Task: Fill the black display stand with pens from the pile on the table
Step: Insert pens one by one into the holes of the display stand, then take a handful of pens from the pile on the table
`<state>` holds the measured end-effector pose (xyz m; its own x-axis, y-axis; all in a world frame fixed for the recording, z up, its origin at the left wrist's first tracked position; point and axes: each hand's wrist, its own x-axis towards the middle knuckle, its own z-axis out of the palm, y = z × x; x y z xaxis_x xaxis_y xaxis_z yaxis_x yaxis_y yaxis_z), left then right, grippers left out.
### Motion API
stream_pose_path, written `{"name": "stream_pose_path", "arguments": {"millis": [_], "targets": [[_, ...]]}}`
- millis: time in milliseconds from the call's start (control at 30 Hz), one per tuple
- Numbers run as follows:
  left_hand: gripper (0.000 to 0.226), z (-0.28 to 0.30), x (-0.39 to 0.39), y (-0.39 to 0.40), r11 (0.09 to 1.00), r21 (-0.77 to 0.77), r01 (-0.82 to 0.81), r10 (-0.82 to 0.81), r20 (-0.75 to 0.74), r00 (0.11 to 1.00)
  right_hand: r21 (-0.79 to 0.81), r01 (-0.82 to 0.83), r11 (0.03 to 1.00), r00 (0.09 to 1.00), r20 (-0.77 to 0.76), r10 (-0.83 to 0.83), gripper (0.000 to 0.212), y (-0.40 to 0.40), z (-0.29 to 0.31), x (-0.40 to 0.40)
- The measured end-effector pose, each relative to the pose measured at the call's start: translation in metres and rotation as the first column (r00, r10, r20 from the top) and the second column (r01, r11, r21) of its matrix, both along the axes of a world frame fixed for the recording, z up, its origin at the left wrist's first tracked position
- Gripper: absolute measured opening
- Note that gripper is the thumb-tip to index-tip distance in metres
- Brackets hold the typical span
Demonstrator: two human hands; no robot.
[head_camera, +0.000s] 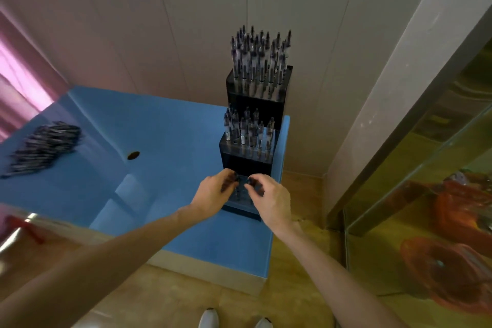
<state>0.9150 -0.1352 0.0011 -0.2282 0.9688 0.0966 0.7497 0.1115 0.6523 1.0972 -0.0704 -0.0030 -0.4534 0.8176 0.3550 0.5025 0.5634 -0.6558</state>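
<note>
Both hands point(241, 194) over stand point(250, 157) — pens perhaps pinched — pile point(45, 148) well left

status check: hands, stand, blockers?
Left hand and right hand both gripping pens over black three-tier display stand, lowest tier. Upper tiers hold pens. Dark pen pile far left. Nothing blocking.

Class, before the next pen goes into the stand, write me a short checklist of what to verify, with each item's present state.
1. Top tier full of pens: ok.
2. Middle tier filled: cannot tell, looks partly filled.
3. Bottom tier has free holes: ok.
4. Left hand holds dark pens: ok.
5. Right hand grip on a pen: ok, fingertips pinch something dark.
6. Pile on the blue table holds more pens: ok.
</note>
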Motion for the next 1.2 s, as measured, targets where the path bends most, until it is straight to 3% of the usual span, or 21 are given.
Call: {"name": "stream_pose_path", "arguments": {"millis": [133,267,400,500,633,700,900,1200], "targets": [[0.026,0.006,-0.011,-0.013,0.998,0.027,-0.062,0.064,-0.069,0.996,0.041,0.000,0.999,1.000,0.014,0.000,0.040,0.001,-0.001,0.005],[0.019,0.016,-0.045,-0.030,0.995,0.032,-0.094,0.098,-0.174,0.980,0.243,0.044,0.969,0.998,-0.059,-0.030,0.033,-0.006,0.009,0.002],[0.015,0.032,-0.094,-0.046,0.985,0.099,-0.142,0.164,-0.273,0.948,0.390,-0.072,0.918,0.992,-0.071,0.108,0.033,-0.024,0.031,-0.032],[0.029,0.041,-0.134,-0.051,0.990,0.056,-0.128,0.140,-0.427,0.893,0.409,-0.162,0.898,0.985,0.012,0.173,0.038,-0.032,0.042,-0.066],[0.064,0.062,-0.214,-0.085,0.979,-0.090,-0.184,0.105,-0.552,0.827,0.346,-0.249,0.905,0.964,0.179,0.197,0.052,-0.050,0.049,-0.147],[0.072,0.072,-0.250,-0.108,0.972,-0.144,-0.184,0.062,-0.599,0.799,0.273,-0.268,0.924,0.946,0.259,0.198,0.058,-0.060,0.048,-0.187],[0.067,0.094,-0.356,-0.177,0.951,-0.163,-0.264,0.104,-0.634,0.766,0.147,-0.384,0.911,0.842,0.460,0.281,0.070,-0.091,0.057,-0.308],[0.059,0.101,-0.493,-0.234,0.870,-0.308,-0.385,0.122,-0.622,0.773,-0.004,-0.413,0.911,0.731,0.595,0.335,0.079,-0.108,0.065,-0.453]]}}
